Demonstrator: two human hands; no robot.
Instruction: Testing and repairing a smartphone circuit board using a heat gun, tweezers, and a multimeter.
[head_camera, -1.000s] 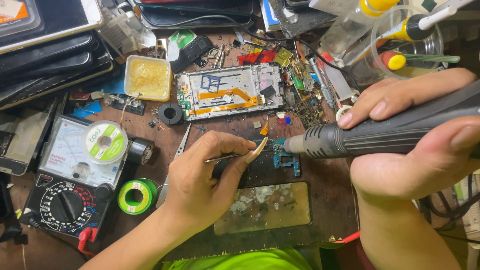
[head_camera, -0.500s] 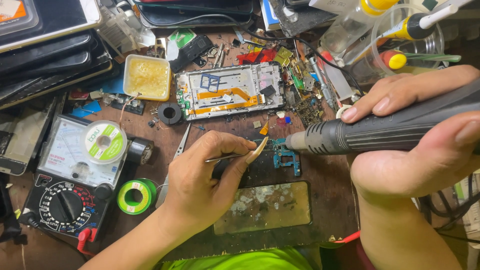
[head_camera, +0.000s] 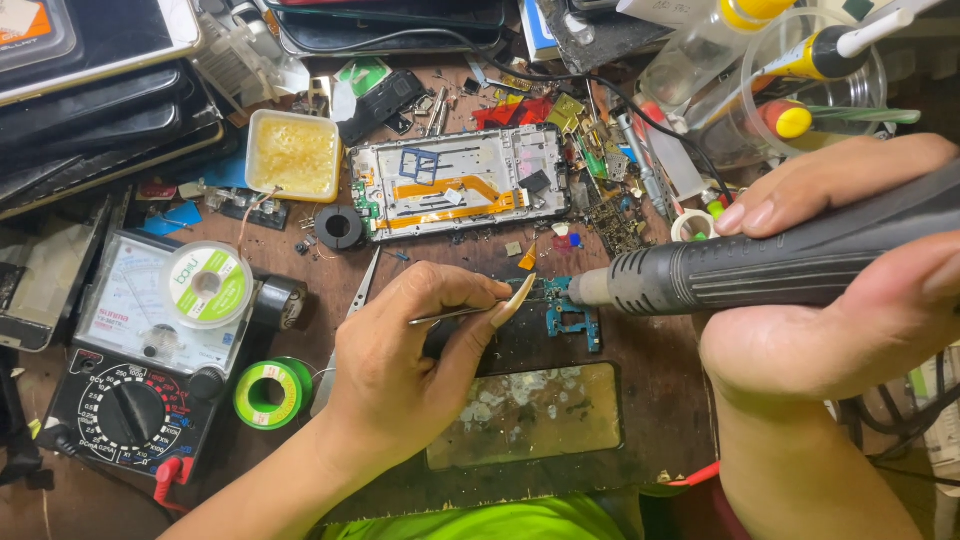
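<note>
My left hand (head_camera: 405, 365) pinches thin metal tweezers (head_camera: 450, 315) whose tips reach a small blue circuit board (head_camera: 570, 315) lying on the dark work mat. My right hand (head_camera: 840, 290) grips a thick grey hot-air tool (head_camera: 760, 268), held level with its metal nozzle pointing left at the blue board, almost touching it. An opened phone frame (head_camera: 455, 185) with an orange flex cable lies just beyond the board.
A multimeter (head_camera: 140, 350) with a solder reel on it sits at left, a green reel (head_camera: 268, 392) beside it. A yellow flux tub (head_camera: 293, 155), stacked phones (head_camera: 90, 80), a cup of screwdrivers (head_camera: 810, 80) and a stained glass plate (head_camera: 525, 415) surround the work spot.
</note>
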